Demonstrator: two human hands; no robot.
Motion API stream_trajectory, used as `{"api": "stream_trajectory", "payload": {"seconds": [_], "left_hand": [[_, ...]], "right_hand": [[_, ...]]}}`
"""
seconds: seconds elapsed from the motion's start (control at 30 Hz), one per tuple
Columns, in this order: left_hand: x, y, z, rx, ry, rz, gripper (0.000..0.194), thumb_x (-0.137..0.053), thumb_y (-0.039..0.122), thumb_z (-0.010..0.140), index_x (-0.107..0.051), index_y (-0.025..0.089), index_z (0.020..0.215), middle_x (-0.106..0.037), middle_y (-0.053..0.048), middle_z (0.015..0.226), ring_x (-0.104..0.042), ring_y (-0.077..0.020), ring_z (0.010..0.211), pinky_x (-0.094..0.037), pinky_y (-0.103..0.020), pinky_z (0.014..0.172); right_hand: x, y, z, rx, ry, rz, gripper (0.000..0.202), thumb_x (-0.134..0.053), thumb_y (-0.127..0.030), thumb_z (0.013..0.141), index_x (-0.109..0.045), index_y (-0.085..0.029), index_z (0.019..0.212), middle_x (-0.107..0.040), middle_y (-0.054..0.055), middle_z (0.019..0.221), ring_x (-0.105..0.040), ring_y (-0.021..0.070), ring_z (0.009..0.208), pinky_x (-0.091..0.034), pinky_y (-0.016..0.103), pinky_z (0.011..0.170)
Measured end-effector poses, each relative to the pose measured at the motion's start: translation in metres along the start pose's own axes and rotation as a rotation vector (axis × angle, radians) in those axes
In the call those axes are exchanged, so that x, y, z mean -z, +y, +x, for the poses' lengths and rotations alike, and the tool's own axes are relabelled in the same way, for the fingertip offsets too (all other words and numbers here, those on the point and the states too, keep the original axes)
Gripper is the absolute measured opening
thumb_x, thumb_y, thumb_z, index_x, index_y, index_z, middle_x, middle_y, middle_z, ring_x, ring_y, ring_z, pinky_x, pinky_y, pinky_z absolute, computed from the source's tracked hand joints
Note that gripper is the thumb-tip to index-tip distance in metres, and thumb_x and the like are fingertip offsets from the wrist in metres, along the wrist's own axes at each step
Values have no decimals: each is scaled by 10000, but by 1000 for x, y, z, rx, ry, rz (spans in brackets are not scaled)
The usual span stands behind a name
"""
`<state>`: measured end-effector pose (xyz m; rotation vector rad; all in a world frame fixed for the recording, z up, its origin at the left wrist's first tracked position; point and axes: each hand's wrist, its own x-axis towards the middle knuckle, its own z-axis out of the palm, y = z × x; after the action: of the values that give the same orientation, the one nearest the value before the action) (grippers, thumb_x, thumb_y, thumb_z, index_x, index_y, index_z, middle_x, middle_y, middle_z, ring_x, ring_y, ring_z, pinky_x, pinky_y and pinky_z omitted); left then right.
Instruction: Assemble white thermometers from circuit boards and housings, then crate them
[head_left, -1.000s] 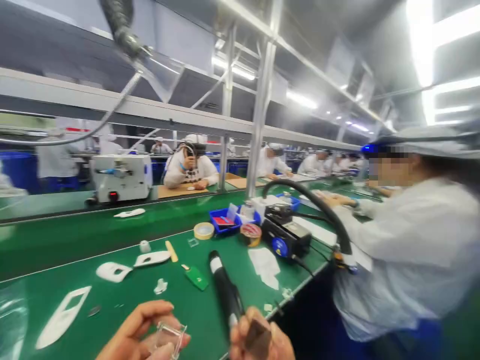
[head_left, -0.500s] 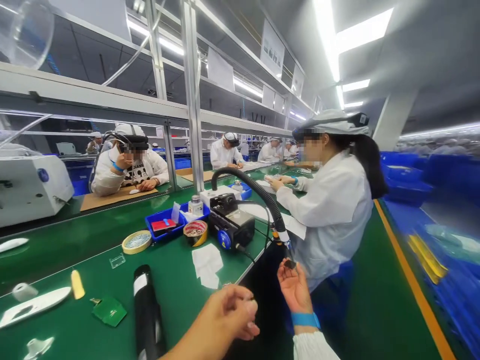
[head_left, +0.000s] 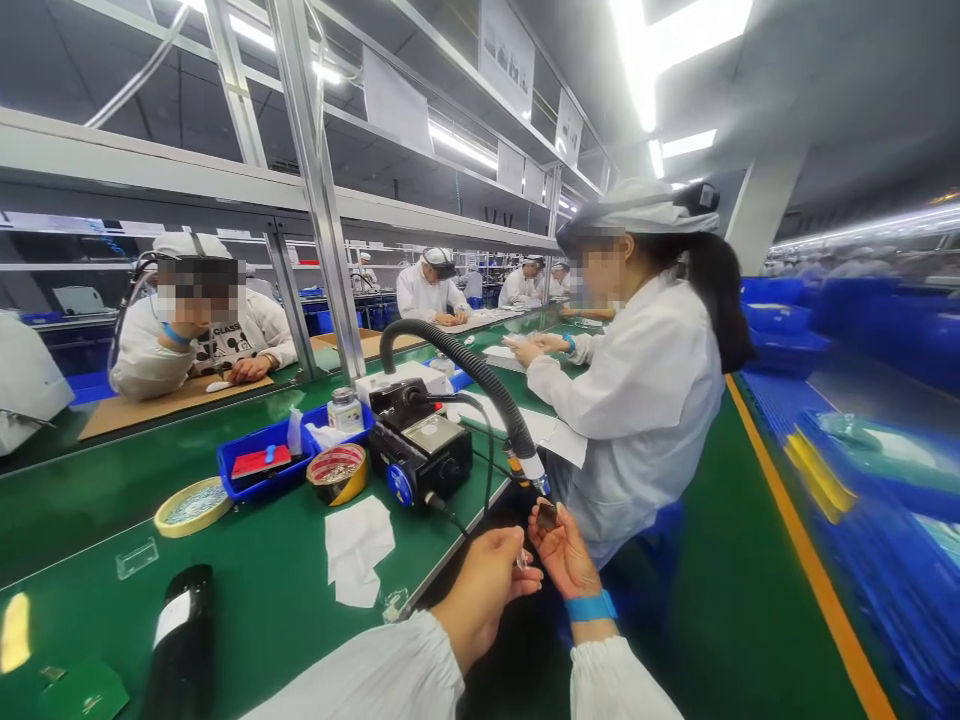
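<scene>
My right hand (head_left: 571, 552), with a blue band at the wrist, holds a small dark square piece (head_left: 547, 516) between thumb and fingers, palm up. Just left of it is my left hand (head_left: 487, 585), its thumb and fingers pinched around something small and clear-looking that I cannot make out. The two hands are close together, beyond the table's front edge. Above the dark piece hangs the nozzle (head_left: 534, 472) of a black flexible hose, which arches over from beside a black device (head_left: 420, 445).
White paper (head_left: 358, 550), a tape roll (head_left: 337, 474), a blue tray (head_left: 244, 488), a yellow ring dish (head_left: 193, 508) and a black cylinder (head_left: 180, 640) lie on the green table. A person in white (head_left: 637, 380) sits at the right. Blue trays (head_left: 885, 570) stand far right.
The view has swung right, so table items appear further left. My left hand has come closer to my right hand, and the dark piece now shows its flat face.
</scene>
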<state>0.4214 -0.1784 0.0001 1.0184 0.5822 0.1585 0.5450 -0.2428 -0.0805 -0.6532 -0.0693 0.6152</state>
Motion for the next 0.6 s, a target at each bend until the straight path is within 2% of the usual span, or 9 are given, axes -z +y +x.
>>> {"api": "stream_trajectory", "payload": {"seconds": [0.2, 0.33, 0.43, 0.6], "left_hand": [[-25, -13, 42, 35, 26, -133, 203, -464, 296, 855, -527, 105, 826, -534, -10, 674, -526, -74, 546, -436, -206, 552], [-46, -18, 65, 106, -15, -244, 242, -472, 314, 851, -538, 124, 986, -588, -41, 897, -574, -123, 714, -491, -292, 633], [-53, -18, 71, 141, -39, -319, 290, -492, 315, 840, -517, 145, 1074, -564, -68, 1049, -575, -169, 862, -494, -360, 724], [-52, -15, 66, 181, -49, -376, 303, -494, 310, 839, -507, 151, 1097, -551, -75, 1090, -567, -184, 906, -486, -383, 757]], "right_hand": [[18, -28, -8, -9, 13, -76, 156, -528, -256, 866, -564, -128, 949, -595, 23, 889, -590, 128, 713, -507, 292, 621], [36, -46, -22, 38, 75, -103, 139, -529, -251, 866, -579, -121, 874, -607, 9, 825, -596, 122, 693, -505, 286, 622], [45, -53, -31, 72, 132, -104, 159, -527, -257, 867, -587, -118, 817, -613, -3, 765, -598, 114, 662, -501, 280, 619], [44, -57, -38, 79, 195, -104, 176, -514, -270, 874, -583, -119, 817, -609, -4, 759, -594, 111, 650, -498, 273, 604]]}}
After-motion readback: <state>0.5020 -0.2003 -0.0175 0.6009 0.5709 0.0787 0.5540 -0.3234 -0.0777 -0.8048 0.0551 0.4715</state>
